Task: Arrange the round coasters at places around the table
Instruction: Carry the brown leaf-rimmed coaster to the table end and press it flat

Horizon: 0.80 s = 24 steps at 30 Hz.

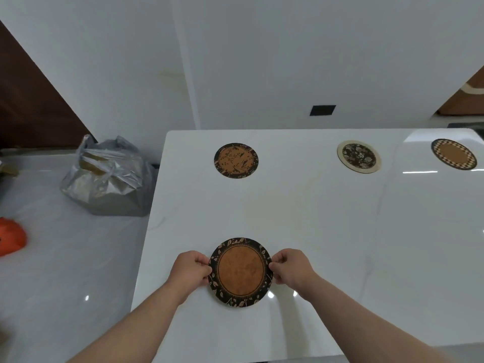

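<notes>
A round cork coaster with a black leaf-pattern rim (pixel 240 272) lies flat near the front edge of the white table (pixel 327 226). My left hand (pixel 190 268) pinches its left edge and my right hand (pixel 292 267) pinches its right edge. Three more coasters lie along the far side: a brown one with dark sprigs (pixel 236 160) at the left, a cream-rimmed dark floral one (pixel 358 156) in the middle, and a checker-rimmed one (pixel 454 154) at the far right.
A grey plastic bag (pixel 107 176) sits on the pale floor left of the table. An orange object (pixel 11 238) lies at the far left edge. White walls stand close behind the table, with a dark socket plate (pixel 322 110).
</notes>
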Available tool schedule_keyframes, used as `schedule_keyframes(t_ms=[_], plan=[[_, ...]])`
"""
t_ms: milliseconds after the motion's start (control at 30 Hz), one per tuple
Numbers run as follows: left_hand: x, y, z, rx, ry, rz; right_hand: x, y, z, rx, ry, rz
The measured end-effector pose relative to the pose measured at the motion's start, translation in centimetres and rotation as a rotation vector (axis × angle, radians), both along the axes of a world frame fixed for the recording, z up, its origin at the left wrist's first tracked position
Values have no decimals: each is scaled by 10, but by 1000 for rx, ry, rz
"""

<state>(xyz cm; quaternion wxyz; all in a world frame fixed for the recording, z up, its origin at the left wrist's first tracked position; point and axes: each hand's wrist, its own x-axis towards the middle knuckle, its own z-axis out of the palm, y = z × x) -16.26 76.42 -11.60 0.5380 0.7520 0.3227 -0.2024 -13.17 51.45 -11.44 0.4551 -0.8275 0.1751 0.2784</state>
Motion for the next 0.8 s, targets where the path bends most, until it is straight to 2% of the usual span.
schedule_keyframes(t_ms=[300, 567, 633, 800], plan=[[-2, -7, -16, 57, 49, -143, 3, -4, -14, -139, 17, 132], [-8, -6, -28, 89, 36, -108, 0, -3, -21, -199, -6, 250], [-10, -3, -30, 200, -2, -242, 1, -8, -21, -267, -29, 370], [-26, 13, -32, 666, -180, -880, 0, -27, -21, -508, -229, 798]])
